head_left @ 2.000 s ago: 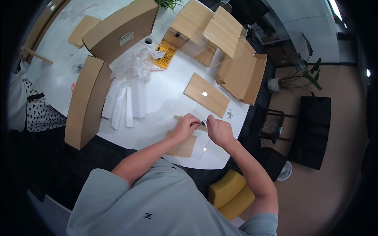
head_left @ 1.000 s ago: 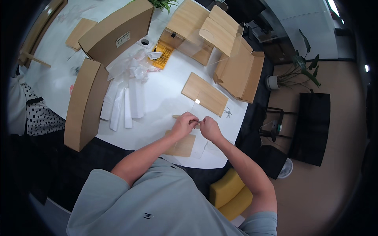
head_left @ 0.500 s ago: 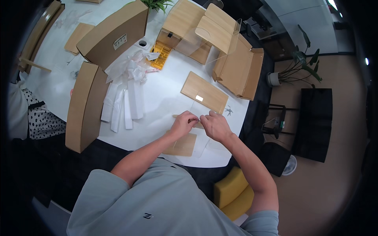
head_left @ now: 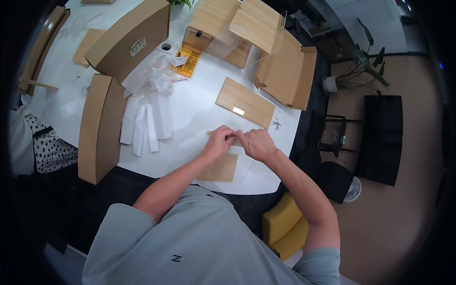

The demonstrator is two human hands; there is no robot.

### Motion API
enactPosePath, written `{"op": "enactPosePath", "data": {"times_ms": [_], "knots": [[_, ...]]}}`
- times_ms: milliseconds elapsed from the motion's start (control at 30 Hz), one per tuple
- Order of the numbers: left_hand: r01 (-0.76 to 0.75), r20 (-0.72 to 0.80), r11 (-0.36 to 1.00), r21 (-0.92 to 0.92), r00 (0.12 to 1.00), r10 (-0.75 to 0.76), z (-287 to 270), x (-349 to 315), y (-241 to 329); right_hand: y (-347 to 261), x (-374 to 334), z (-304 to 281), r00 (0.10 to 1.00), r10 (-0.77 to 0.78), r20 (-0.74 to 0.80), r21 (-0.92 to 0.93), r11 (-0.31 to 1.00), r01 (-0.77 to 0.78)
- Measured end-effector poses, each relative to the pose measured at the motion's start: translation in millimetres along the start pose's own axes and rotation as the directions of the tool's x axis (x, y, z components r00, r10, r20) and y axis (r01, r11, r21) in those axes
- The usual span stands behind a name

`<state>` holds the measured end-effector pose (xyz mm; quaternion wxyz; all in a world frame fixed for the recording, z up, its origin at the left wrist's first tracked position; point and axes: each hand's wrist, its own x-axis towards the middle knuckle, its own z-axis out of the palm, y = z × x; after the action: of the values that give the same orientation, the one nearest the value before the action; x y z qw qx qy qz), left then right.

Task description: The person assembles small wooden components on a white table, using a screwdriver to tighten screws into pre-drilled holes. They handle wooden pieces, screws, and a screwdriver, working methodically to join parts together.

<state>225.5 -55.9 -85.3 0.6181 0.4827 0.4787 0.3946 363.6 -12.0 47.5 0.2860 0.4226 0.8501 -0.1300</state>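
My left hand point(head_left: 220, 142) and my right hand point(head_left: 257, 144) meet fingertip to fingertip over the near part of the white table. Both are closed in a pinch, and whatever lies between the fingers is too small or hidden to name. Beneath them, a piece of light wood is mostly covered by the hands. Nearer to me lies a small wooden board point(head_left: 221, 169). A clear sheet point(head_left: 248, 166) lies beside it, partly under my right hand. Beyond the hands rests a larger wooden board point(head_left: 242, 97) with a white rectangle point(head_left: 238, 111) at its near edge. Small metal pieces point(head_left: 275, 124) are scattered to its right.
At the back stands a wooden box assembly point(head_left: 216, 16) with clear panels, beside an open cardboard box point(head_left: 289, 71). White foam strips point(head_left: 139, 126), plastic wrap point(head_left: 156, 78) and a yellow case point(head_left: 189, 61) lie left of centre. Tall cardboard point(head_left: 100, 128) stands farther left. A person's spotted clothing point(head_left: 57, 149) shows at far left.
The whole view has shifted slightly, with the table sitting a little higher in the picture. My fingertips have drawn closer together; both hands keep their pinch.
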Motion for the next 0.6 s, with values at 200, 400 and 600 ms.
{"op": "enactPosePath", "data": {"times_ms": [200, 400, 600], "knots": [[-0.073, -0.009, 0.995, 0.073, 0.997, 0.074, 4, 3, -8, -3, 19, 42, 0.877, 0.472, 0.09, 0.562, 0.703, -0.435], [0.01, 0.042, 1.0, -0.017, 0.999, -0.009, 0, -1, -7, -13, 3, 2, 0.892, 0.452, 0.03, 0.47, 0.781, -0.412], [-0.022, 0.044, 1.0, -0.01, 0.999, 0.023, 0, -3, -2, 9, -18, 7, 0.978, 0.036, -0.207, 0.132, 0.991, -0.008]]}}
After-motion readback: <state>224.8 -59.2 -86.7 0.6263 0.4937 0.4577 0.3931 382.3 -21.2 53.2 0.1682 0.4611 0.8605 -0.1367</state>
